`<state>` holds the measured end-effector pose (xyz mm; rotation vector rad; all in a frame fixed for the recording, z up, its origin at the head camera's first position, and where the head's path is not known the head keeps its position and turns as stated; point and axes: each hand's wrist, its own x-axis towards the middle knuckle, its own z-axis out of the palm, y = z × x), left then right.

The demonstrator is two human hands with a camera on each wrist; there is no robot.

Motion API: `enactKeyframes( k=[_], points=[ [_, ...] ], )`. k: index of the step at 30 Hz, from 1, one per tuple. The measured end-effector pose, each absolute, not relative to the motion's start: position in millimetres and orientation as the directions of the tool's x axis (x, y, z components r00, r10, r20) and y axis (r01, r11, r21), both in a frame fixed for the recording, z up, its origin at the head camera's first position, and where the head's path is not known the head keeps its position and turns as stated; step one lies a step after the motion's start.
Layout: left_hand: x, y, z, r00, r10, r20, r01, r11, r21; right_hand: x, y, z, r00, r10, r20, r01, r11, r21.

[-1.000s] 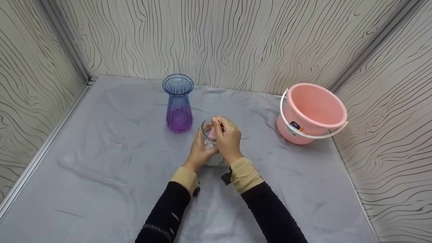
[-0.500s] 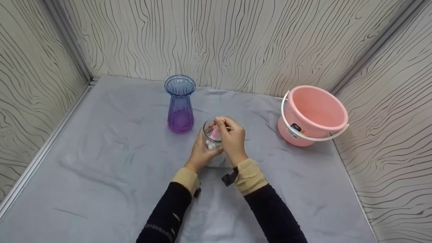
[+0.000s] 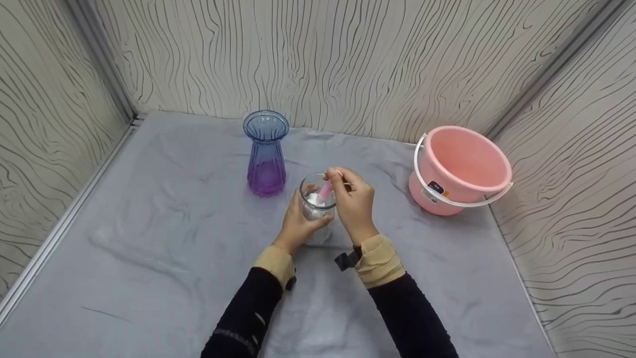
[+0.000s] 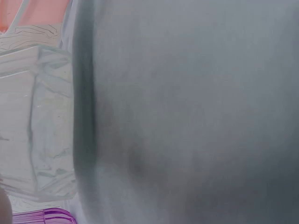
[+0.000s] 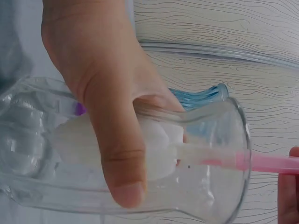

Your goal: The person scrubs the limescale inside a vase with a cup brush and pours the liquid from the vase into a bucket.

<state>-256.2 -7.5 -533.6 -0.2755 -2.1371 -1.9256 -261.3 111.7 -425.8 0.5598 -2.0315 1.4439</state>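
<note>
A clear glass vase [image 3: 323,235] stands near the middle of the cloth, its flared mouth upward. My left hand [image 3: 297,224] grips it round the side, thumb across the front in the right wrist view. Inside the vase is a white sponge head [image 5: 161,144] on a pink-handled bottle brush [image 3: 325,191]. The handle sticks out past the rim, and my right hand [image 3: 357,203] pinches its end above the mouth. In the left wrist view the vase's thick faceted base [image 4: 51,126] shows at the left edge.
A blue-to-purple ribbed vase [image 3: 266,154] stands behind and left of the hands. At the back right is a pink bucket [image 3: 447,191] with a white handle. Patterned panels [image 3: 318,59] wall in the grey cloth [image 3: 164,219] at the back and both sides.
My right hand has moved right and a little up with the brush handle, which leans more to the right. More white sponge shows inside the vase. My left hand keeps its grip.
</note>
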Motion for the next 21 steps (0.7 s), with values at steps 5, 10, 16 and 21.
enactKeyframes(
  k=[5,10,16,21],
  points=[
    [-267.6,-6.3,-553.9,-0.949,-0.029,0.315,0.31,0.105,0.945,-260.6,116.2,-420.5,-0.72,-0.01,0.694,-0.656,0.336,-0.676],
    [-269.2,-7.1,-555.8,-0.943,-0.008,0.333,0.331,0.099,0.938,-261.5,123.6,-417.9,-0.7,0.021,0.714,-0.663,0.351,-0.661],
    [-268.7,-8.0,-553.6,-0.943,-0.007,0.332,0.329,0.108,0.938,-261.1,130.6,-411.4,-0.693,0.107,0.713,-0.641,0.361,-0.677],
    [-269.1,-8.7,-554.9,-0.944,0.003,0.329,0.328,0.096,0.94,-257.1,133.7,-402.8,-0.712,0.167,0.682,-0.614,0.322,-0.72]
  ],
)
